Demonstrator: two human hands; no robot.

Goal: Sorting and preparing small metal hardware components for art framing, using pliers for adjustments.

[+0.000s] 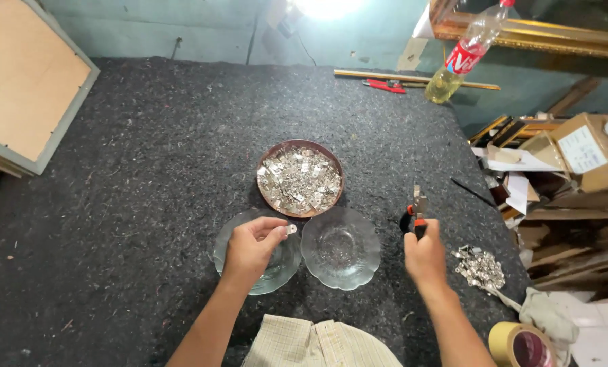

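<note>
My left hand [251, 246] pinches a small silver metal piece [291, 230] over the left glass bowl [228, 261]. My right hand [424, 255] grips pliers [418, 211] with red and black handles, jaws pointing away from me. Between the hands sits a second glass bowl [341, 248] with a little metal debris in it. Just beyond both bowls stands a round brown dish [300, 179] heaped with several small silver metal pieces. A loose pile of similar metal pieces [480, 267] lies on the dark felt right of my right hand.
Dark felt covers the table [134, 204]. A framed board [25, 88] leans at the far left. A plastic bottle [463, 58], a red cutter [385, 85] and a gold moulding strip [413, 78] lie at the back. Cardboard and boxes [576, 156] crowd the right; a tape roll [521, 345] sits near right.
</note>
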